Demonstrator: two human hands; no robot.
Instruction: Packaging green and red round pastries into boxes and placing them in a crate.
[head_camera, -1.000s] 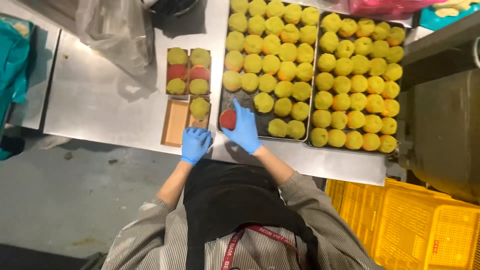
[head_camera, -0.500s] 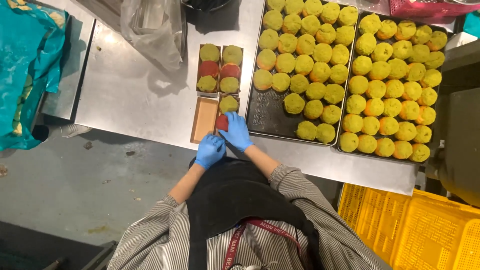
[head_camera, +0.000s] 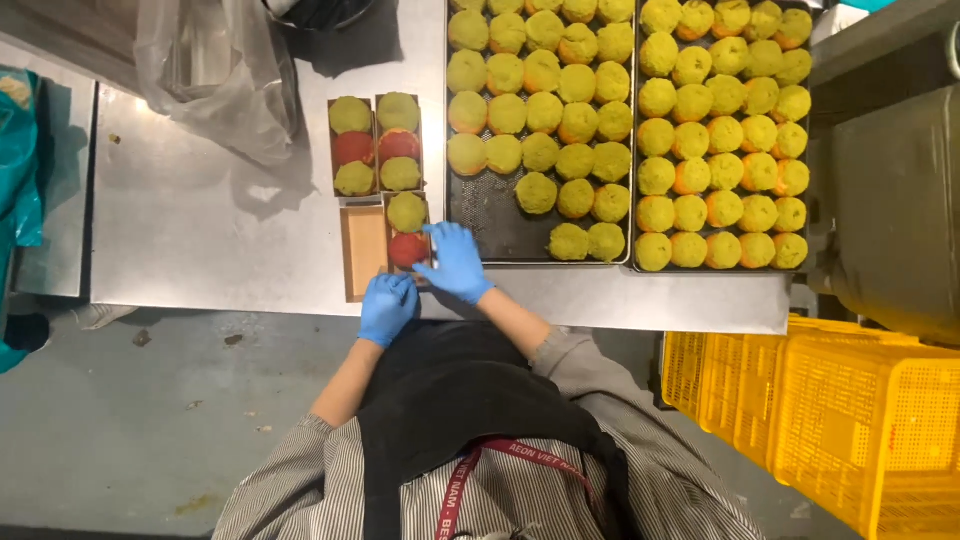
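right hand (head_camera: 455, 262), fingers spread flat, touches red cake (head_camera: 407, 249) just to its left in narrow box (head_camera: 365, 252); left hand (head_camera: 388, 306) loosely curled below, empty.

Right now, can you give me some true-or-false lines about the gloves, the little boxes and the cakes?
1. Both hands wear blue gloves. True: left hand, right hand.
2. The right hand touches a red cake. True.
3. The empty box holds three cakes. False: it holds none.
4. The big trays hold mostly red cakes. False: mostly yellow-green.
5. The crates are yellow. True.
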